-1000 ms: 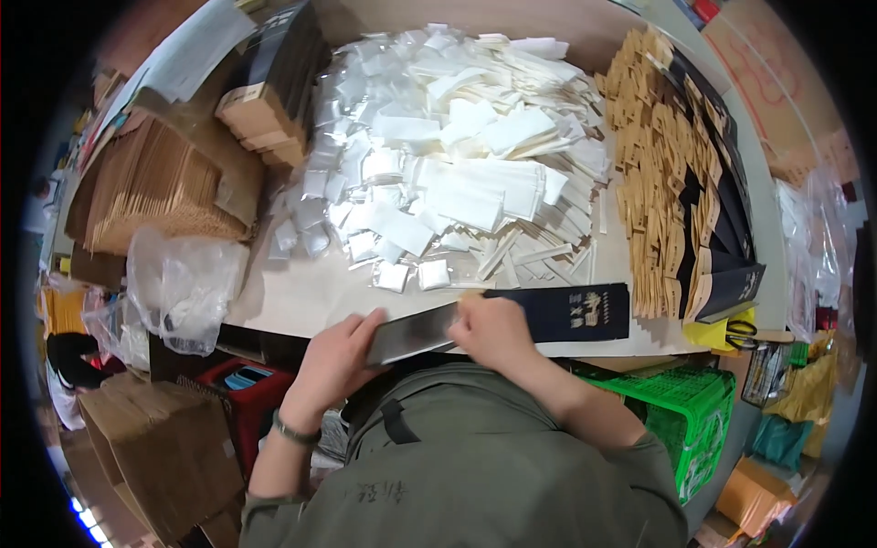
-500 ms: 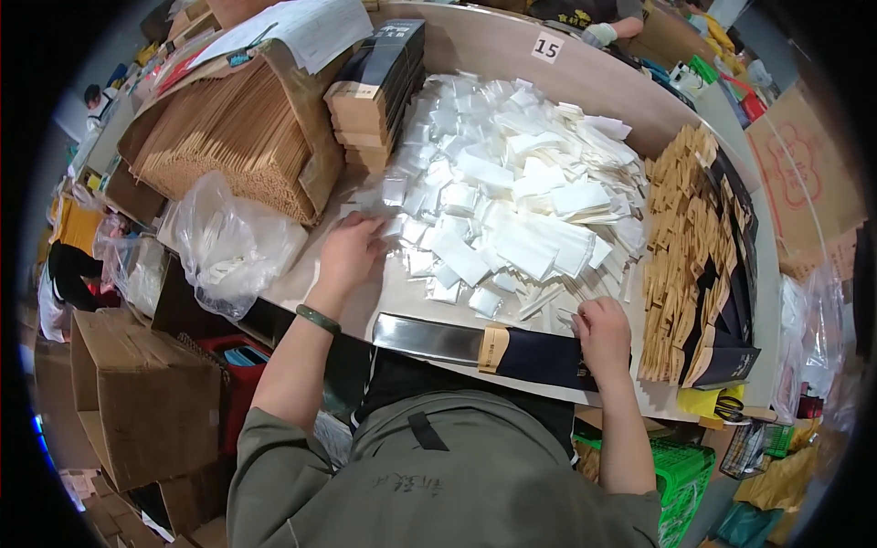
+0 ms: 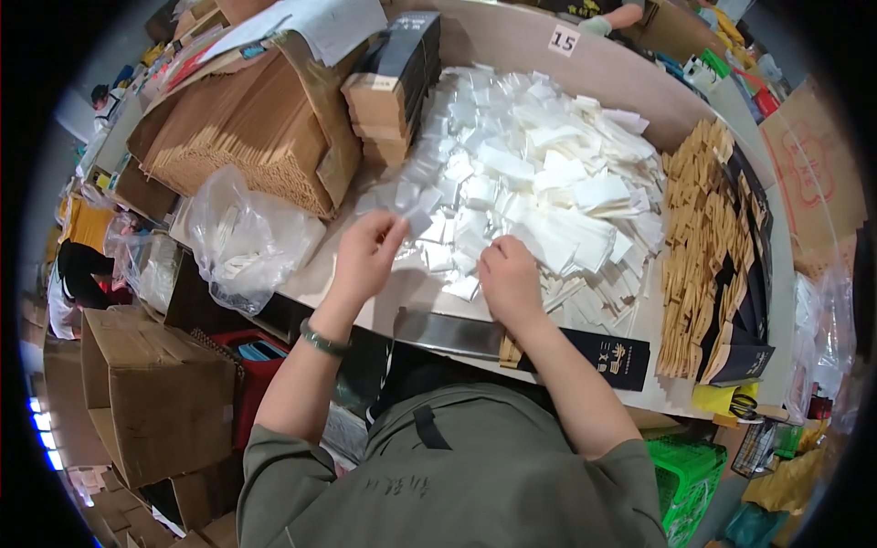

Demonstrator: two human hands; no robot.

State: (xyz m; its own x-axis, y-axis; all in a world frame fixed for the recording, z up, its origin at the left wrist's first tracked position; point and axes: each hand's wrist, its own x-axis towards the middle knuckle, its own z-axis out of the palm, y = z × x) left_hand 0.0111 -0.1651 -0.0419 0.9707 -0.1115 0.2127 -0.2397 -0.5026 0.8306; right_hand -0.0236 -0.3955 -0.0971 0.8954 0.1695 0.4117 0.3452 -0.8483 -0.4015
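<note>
One small, glossy packet (image 3: 421, 221) is pinched between thumb and fingers of the left hand (image 3: 368, 254), above the near left side of a loose heap of flat white packets (image 3: 548, 173). The right hand (image 3: 510, 279) is curled at the heap's near edge; whether it grips anything cannot be told. Below it, a smooth, shiny grey strip (image 3: 443, 333) meets a flat, dark rectangular sleeve (image 3: 607, 358). Left lies a crumpled, translucent plastic bag (image 3: 239, 239).
</note>
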